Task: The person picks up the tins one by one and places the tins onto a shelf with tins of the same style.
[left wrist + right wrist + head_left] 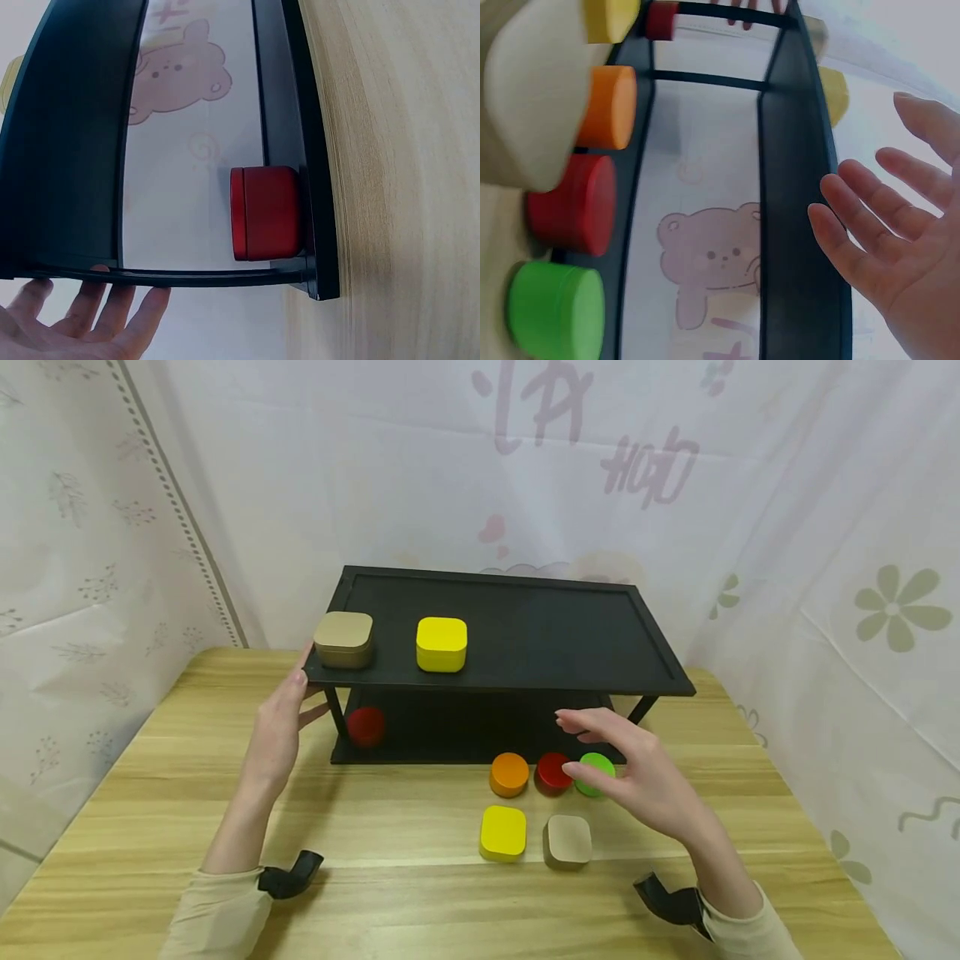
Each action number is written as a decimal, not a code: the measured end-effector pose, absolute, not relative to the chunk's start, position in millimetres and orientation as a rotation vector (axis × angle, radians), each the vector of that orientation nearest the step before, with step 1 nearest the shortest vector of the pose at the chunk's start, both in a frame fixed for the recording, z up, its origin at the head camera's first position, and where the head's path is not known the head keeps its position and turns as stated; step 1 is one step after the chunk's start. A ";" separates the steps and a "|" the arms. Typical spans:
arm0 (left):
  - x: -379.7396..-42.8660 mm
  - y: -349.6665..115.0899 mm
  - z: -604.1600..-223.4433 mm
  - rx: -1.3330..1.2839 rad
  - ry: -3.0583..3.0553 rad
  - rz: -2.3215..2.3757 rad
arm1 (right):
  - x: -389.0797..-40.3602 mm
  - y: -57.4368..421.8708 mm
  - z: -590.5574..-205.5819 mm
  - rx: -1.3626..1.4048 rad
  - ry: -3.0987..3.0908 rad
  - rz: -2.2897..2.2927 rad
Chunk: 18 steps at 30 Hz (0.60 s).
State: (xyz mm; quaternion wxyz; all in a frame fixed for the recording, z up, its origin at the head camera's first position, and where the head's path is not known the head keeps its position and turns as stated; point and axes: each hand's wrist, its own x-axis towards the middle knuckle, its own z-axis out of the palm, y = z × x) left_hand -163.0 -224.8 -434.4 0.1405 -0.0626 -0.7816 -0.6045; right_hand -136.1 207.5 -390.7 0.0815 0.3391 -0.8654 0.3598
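Observation:
My left hand [276,739] is at the left end of a black two-level shelf [525,635], its extended fingertips touching the end frame. My right hand [645,768], fingers apart and holding nothing, hovers before the shelf's right part, above a red round tin [552,775] and a green round tin [597,777]. On the top level sit a beige square tin [343,640], at the left corner, and a yellow square tin [442,645]. Another red tin [266,214] stands on the lower level, beside the left end.
On the wooden table [405,893] in front of the shelf stand an orange round tin [509,775], a second yellow square tin [503,833] and a second beige square tin [567,842]. A printed white curtain [420,485] hangs behind and at both sides.

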 end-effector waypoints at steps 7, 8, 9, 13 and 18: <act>-163.8 -223.7 -433.7 -0.168 -2.242 -1.764 | -131.7 216.3 -404.2 1.044 -2.628 0.995; -164.0 -223.4 -433.7 -0.168 -2.243 -1.762 | -131.5 217.5 -405.5 1.039 -2.638 0.993; -164.1 -223.2 -433.8 -0.169 -2.248 -1.757 | -131.2 218.6 -406.8 1.034 -2.648 0.994; -163.9 -222.7 -434.1 -0.164 -2.254 -1.753 | -130.7 221.9 -410.0 1.032 -2.682 1.005; -162.8 -223.4 -434.5 -0.159 -2.240 -1.770 | -132.0 224.2 -412.5 1.061 -2.707 1.000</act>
